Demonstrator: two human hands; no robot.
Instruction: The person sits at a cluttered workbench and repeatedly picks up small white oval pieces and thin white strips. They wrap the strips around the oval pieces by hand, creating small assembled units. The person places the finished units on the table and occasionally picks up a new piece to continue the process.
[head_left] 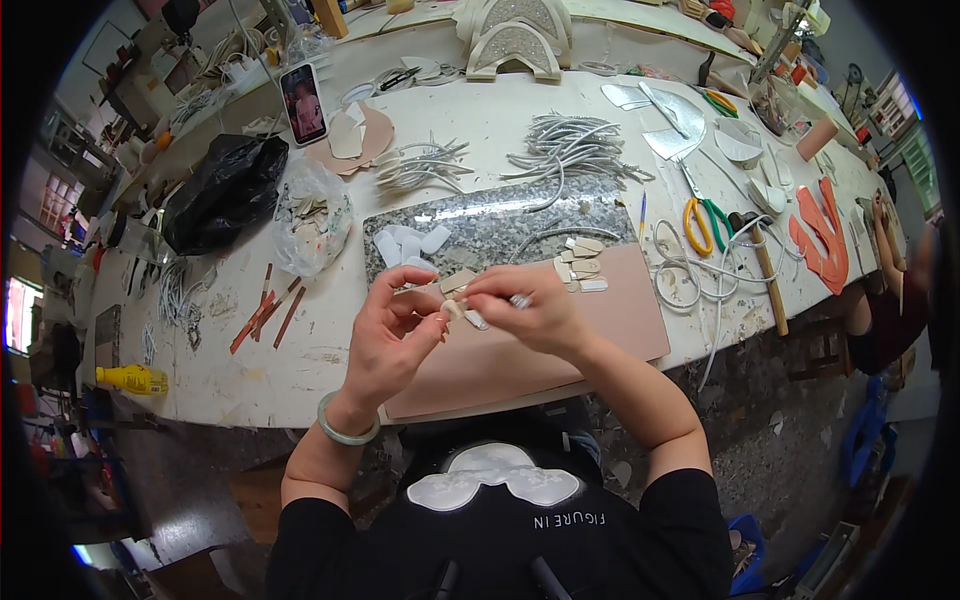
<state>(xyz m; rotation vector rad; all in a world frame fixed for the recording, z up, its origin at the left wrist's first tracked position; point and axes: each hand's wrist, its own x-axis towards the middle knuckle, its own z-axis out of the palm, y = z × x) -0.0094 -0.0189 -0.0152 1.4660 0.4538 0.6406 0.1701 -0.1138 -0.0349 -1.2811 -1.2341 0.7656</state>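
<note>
In front of me, my left hand pinches a small beige piece between thumb and forefinger. The thumb and forefinger of my right hand close on the same piece from the other side. A silvery end of something pokes out of my right hand; its kind I cannot make out. Below both hands lies a pinkish-beige sheet, partly over a grey speckled stone slab. Rounded white tabs are scattered on the slab beside my left hand. Several small beige and white tabs lie beyond my right hand.
Bundles of silver cords lie behind the slab. To the right are scissors, a wooden-handled hammer and orange-red cut pieces. On the left stand a black plastic bag, a clear bag and a phone. A yellow bottle lies nearby.
</note>
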